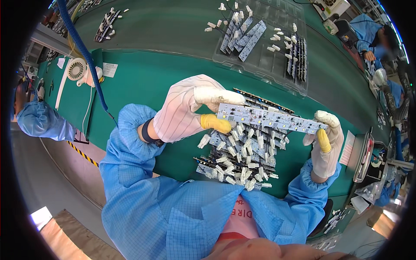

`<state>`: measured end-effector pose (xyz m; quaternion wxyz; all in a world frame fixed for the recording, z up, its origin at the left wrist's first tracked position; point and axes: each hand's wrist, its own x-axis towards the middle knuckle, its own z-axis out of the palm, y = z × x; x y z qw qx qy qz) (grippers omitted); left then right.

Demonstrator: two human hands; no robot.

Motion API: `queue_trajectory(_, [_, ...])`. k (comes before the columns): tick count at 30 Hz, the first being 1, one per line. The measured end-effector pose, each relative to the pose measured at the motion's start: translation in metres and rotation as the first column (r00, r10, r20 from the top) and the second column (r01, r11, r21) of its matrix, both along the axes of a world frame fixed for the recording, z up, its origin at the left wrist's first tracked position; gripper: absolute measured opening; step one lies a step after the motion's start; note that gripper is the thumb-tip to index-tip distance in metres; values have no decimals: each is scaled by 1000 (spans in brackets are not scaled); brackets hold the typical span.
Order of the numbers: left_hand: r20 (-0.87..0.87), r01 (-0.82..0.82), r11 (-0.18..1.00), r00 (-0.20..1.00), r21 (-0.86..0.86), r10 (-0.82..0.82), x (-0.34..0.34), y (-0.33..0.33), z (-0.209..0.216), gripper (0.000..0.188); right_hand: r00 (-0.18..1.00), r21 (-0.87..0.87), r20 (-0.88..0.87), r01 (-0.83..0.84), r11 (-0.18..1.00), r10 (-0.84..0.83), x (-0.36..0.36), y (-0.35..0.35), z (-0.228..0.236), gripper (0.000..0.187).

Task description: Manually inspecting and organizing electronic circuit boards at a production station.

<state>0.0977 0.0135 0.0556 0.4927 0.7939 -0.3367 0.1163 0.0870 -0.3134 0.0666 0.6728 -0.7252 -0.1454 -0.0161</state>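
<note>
Between my two gloved hands a long white LED circuit board point(271, 118) is held up, its face with small chips turned toward me. My left hand point(195, 108) pinches its left end between thumb and forefinger; a yellow cover sits on the thumb. At the other end my right hand point(325, 141) grips the board the same way, also with a yellow-tipped thumb. Below and behind it lies a heap of similar boards with white connectors point(242, 156) on short leads. The held board hides part of that heap.
A clear plastic tray point(260, 71) with more boards stands at the back. Another cluster of boards point(106, 25) lies far left. A small white fan point(78, 69) and a blue coiled cable point(82, 39) are at left. A metal-edged box point(363, 156) is at right. Co-workers sit both sides.
</note>
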Motion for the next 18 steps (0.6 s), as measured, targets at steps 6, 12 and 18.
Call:
queue_trajectory(6, [-37, 8, 1000, 999, 4, -8, -2, 2, 0, 46, 999, -8, -29, 37, 999, -38, -3, 1, 1, 44])
queue_trajectory(12, [-70, 7, 998, 998, -59, -12, -5, 6, -4, 47, 999, 23, -37, 35, 999, -34, -8, 6, 7, 52])
queue_trajectory(18, [-156, 0, 1000, 988, -18, -3, 0, 6, 2, 43, 997, 27, -54, 49, 998, -47, -5, 5, 11, 58])
